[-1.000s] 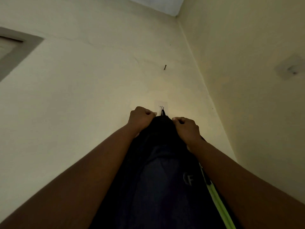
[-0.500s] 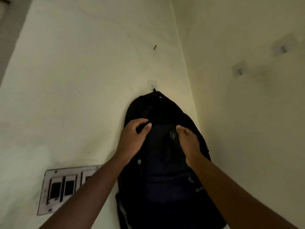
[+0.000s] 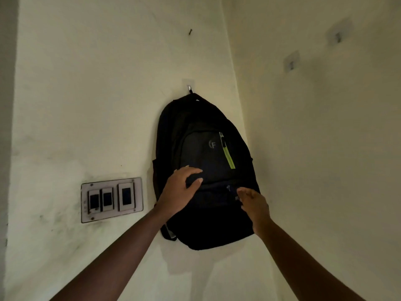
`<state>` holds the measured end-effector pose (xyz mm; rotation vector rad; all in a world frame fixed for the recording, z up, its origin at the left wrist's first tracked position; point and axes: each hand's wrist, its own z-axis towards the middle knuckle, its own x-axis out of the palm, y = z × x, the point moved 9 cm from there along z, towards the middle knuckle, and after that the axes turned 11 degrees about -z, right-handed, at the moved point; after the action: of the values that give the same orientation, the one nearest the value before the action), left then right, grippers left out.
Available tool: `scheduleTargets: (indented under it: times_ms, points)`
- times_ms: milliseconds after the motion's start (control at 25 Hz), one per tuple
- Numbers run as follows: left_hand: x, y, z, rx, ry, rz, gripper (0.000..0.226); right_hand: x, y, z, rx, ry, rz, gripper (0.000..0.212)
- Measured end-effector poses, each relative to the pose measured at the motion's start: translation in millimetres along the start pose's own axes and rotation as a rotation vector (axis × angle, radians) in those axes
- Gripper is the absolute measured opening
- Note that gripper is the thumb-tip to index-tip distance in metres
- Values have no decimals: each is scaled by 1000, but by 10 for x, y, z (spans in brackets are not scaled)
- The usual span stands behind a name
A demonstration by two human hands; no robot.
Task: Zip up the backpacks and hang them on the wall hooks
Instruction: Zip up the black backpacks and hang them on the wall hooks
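A black backpack (image 3: 204, 148) with a lime-green zip strip hangs by its top loop from a small wall hook (image 3: 189, 89) near the room's corner. My left hand (image 3: 180, 190) lies against the pack's lower front, fingers spread and holding nothing. My right hand (image 3: 253, 203) hovers at the lower front pocket, fingers apart, beside a small zip pull (image 3: 228, 187). Whether it touches the fabric is unclear.
A switch plate (image 3: 111, 199) with three switches is fixed to the wall left of the backpack. Two more adhesive hooks (image 3: 291, 61) (image 3: 337, 35) sit on the right-hand wall. A bare nail (image 3: 190, 31) sticks out above the pack.
Both hands have left the pack's top loop at the hook and slid down its front. The pack now hangs by itself, and my view has pulled back.
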<state>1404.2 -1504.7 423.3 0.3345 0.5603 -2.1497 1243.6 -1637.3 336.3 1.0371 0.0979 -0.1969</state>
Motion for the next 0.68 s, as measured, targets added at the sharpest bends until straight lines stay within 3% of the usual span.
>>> scheduleTargets:
  times_ms: [160,280,440,560,680]
  points:
    - [543,-168,397,241,336,343,31,44,-107,54,11,24,-95,33]
    - [860,-188,736,313,371,547,30,298,-93,263,0,60,-89,26]
    - [1283,59,1049,196,334,728,35,440,-203,503,18,-75,-95,22]
    - [1594,231,1055,146,420,810,51,467,-335,525,9,-134,-73,20]
    - [1673,353,999,97,510,871,47,412,-325,452,-76,-167,-96,22]
